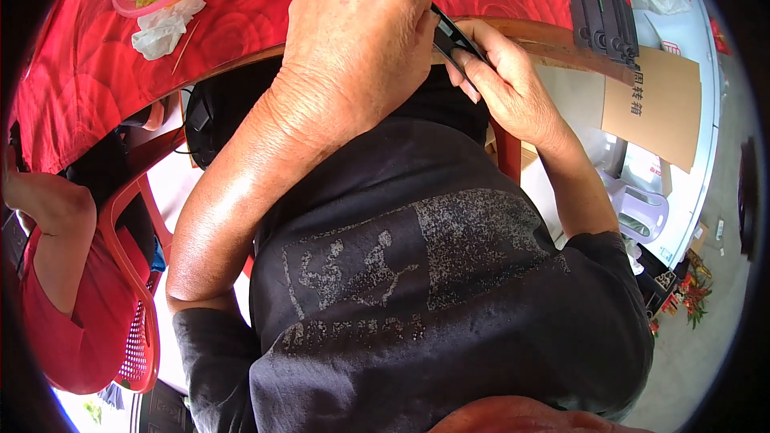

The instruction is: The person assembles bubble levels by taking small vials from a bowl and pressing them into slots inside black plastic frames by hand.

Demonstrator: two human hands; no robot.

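Observation:
A long black plastic strip (454,35) with slots along it slants over the table's near edge. My right hand (513,88) pinches its lower end between thumb and fingers. My left hand (361,32) is closed around the strip farther up, its back toward me, so most of its fingers are hidden. Beyond that hand the strip's upper end shows again at the picture's top edge. Several similar black plastic parts (597,8) lie side by side on the table to the right.
A pink basket (124,2) of small yellow-green pieces stands at the far left on the red tablecloth (64,104), beside a crumpled white plastic piece (166,28). A cardboard box (654,104) is at right. Another person's arm (60,224) and a red chair (143,345) are at left.

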